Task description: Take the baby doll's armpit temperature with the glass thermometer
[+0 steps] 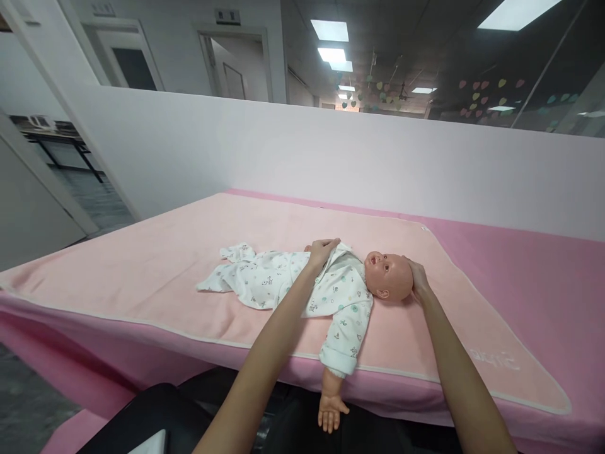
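Note:
A baby doll (pixel 385 277) lies on its back, head to the right, its legs stretched to the left. It wears a white printed top (pixel 347 287) and white printed trousers (pixel 265 277). My left hand (pixel 324 251) is closed on the front of the top at the far side of the chest; its fingertips are partly hidden in the fabric. My right hand (pixel 418 279) curves around the crown of the doll's head, its fingers partly behind it. The doll's near arm (pixel 333 391) hangs over the table's front edge, palm showing. Its other arm is mostly hidden.
Beneath the doll is a peach mat (pixel 155 246) on a table with a pink cover (pixel 534 277). A white partition (pixel 331 145) with glass above stands behind. Below the front edge are a black surface (pixel 146 410) and a white object (pixel 150 442). A doorway (pixel 80 170) opens at left.

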### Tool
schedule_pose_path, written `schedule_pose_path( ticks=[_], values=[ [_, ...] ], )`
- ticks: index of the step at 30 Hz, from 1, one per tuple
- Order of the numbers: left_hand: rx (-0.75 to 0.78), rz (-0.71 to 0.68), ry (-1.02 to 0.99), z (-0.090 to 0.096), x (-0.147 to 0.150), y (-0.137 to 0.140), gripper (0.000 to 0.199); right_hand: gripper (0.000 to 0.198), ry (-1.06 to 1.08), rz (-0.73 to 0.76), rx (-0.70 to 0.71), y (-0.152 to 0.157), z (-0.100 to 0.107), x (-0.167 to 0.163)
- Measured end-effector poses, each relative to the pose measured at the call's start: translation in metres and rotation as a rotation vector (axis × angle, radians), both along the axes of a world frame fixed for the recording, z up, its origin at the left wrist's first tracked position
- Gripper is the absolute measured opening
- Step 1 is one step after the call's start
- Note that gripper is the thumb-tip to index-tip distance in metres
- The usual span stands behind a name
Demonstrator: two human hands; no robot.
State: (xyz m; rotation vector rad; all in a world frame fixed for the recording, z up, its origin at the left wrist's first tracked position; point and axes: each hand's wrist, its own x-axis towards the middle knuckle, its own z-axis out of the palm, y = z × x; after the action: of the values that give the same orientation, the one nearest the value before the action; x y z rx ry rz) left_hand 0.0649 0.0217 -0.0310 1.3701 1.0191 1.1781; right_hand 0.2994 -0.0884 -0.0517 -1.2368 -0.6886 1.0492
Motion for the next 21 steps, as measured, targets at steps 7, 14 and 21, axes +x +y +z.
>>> schedule_pose_path(
  ticks=[7,14,21],
  values=[
    [-0.147,-0.02,-0.094,-0.005,-0.005,0.006,0.038,0.019,-0.66,-0.257,0.25,0.0,0.044,-0.02],
    [-0.384,-0.093,-0.315,0.002,-0.006,0.005,0.025,0.03,-1.393,0.141,0.065,0.037,0.098,-0.11],
    [-0.407,-0.098,-0.284,0.006,-0.009,0.001,0.021,0.05,-1.424,0.176,-0.106,0.064,0.094,-0.14]
  ],
)
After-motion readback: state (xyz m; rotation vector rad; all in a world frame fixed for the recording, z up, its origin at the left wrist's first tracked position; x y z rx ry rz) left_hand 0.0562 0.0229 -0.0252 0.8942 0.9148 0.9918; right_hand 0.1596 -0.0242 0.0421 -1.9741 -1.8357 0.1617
